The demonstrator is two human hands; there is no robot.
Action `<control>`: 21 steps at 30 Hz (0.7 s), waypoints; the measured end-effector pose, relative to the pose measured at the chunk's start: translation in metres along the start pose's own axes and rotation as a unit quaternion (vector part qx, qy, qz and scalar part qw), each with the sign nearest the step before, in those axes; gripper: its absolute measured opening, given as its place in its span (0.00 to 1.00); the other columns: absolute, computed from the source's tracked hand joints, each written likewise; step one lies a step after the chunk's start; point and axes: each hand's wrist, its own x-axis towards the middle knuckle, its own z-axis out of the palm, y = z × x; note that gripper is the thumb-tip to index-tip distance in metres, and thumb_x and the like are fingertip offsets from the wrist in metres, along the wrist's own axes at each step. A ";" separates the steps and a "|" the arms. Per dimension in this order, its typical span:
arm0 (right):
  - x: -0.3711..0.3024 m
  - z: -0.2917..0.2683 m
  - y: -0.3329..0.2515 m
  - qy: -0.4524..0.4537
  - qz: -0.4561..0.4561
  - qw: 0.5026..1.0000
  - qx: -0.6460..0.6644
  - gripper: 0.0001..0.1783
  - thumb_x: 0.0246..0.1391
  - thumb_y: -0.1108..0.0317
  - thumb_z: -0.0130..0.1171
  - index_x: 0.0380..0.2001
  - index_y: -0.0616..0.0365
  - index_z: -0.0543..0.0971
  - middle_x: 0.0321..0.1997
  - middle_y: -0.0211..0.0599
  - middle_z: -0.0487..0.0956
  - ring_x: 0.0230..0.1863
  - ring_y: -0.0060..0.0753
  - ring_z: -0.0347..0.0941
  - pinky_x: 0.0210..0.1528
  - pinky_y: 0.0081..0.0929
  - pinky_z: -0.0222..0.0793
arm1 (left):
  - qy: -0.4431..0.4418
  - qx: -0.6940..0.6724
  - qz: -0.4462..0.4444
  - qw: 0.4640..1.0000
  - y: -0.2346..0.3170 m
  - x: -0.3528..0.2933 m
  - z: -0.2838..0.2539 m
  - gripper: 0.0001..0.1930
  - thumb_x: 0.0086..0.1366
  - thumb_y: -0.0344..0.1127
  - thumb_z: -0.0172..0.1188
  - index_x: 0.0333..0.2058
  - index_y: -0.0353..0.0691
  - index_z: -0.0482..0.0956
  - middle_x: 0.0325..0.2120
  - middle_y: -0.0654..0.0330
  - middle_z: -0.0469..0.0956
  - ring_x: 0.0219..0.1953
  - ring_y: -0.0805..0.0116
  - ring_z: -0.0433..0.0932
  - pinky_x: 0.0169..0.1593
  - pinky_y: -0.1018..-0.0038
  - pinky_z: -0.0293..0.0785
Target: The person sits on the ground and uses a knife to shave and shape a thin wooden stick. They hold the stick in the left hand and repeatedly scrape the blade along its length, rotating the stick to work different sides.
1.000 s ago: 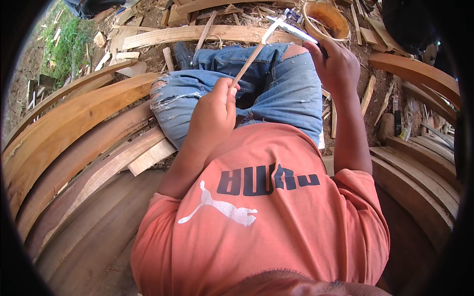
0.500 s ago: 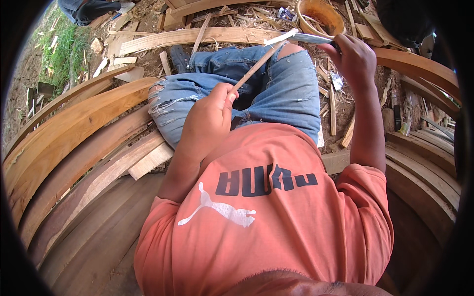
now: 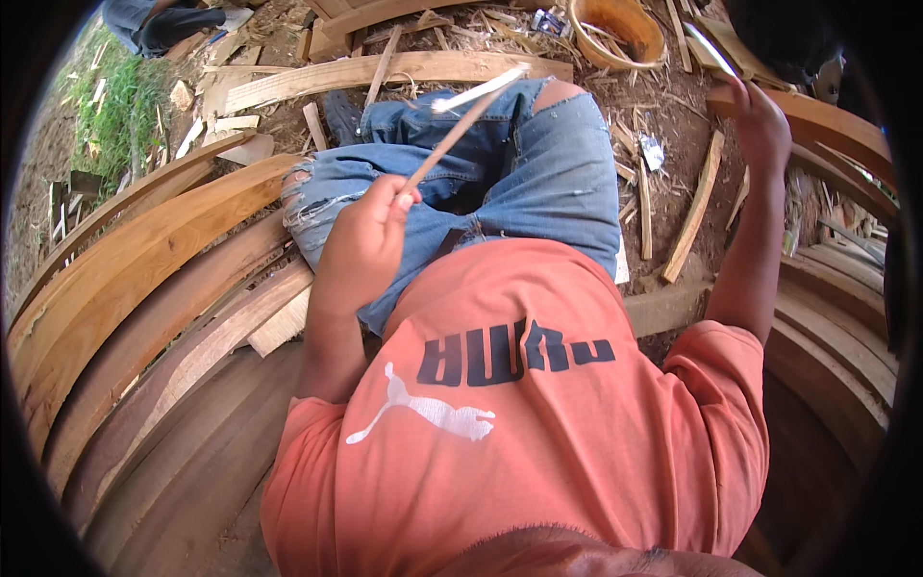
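My left hand (image 3: 365,240) is closed round the lower end of a thin brown stick (image 3: 450,141), which slants up and to the right over my lap. At its far end a pale peeled strip (image 3: 478,90) juts off to the left, seemingly still joined at the tip. My right hand (image 3: 762,127) is out at the upper right, gripping a knife whose bright blade (image 3: 711,50) points up and left, well apart from the stick. The knife's handle is hidden in my fist.
A long plank (image 3: 385,77) lies beyond my knees. Curved boards (image 3: 163,226) are stacked on my left, more boards (image 3: 827,317) on my right. An orange-brown bucket (image 3: 620,34) stands at the far side among shavings. Another person's leg (image 3: 173,27) shows at the upper left.
My right hand has swung the knife away from the stick's tip, out to the right. My left hand has shifted left and slightly down with the stick.
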 end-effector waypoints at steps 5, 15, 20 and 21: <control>-0.023 -0.030 -0.078 -0.127 0.104 0.984 0.071 0.26 0.69 0.38 0.58 0.40 0.49 0.89 0.31 0.46 0.84 0.34 0.55 0.81 0.39 0.46 0.75 | -0.075 -0.344 -0.141 0.925 -0.012 0.001 -0.006 0.12 0.84 0.41 0.48 0.48 0.39 0.75 0.19 0.76 0.58 0.19 0.85 0.52 0.23 0.81 0.49; -0.063 -0.053 -0.210 -0.129 -0.178 0.965 0.140 0.34 0.65 0.35 0.60 0.20 0.55 0.77 0.20 0.40 0.78 0.23 0.48 0.79 0.27 0.42 0.74 | -0.045 -0.178 -0.051 0.982 0.001 0.010 0.021 0.13 0.84 0.41 0.48 0.49 0.38 0.76 0.19 0.74 0.60 0.21 0.84 0.55 0.26 0.80 0.52; -0.055 -0.037 -0.215 -0.094 -0.154 0.978 0.106 0.36 0.65 0.31 0.56 0.20 0.54 0.78 0.17 0.40 0.77 0.20 0.48 0.79 0.23 0.43 0.73 | 0.016 0.024 -0.012 1.000 0.033 0.003 0.030 0.10 0.81 0.36 0.51 0.47 0.37 0.78 0.19 0.53 0.71 0.21 0.60 0.73 0.29 0.64 0.68; -0.052 -0.034 -0.211 -0.094 -0.148 0.979 0.104 0.36 0.65 0.31 0.56 0.20 0.54 0.78 0.17 0.39 0.77 0.20 0.47 0.79 0.23 0.43 0.73 | 0.022 0.039 -0.008 0.999 0.035 0.001 0.031 0.10 0.81 0.36 0.51 0.47 0.37 0.78 0.19 0.51 0.73 0.21 0.56 0.75 0.29 0.63 0.68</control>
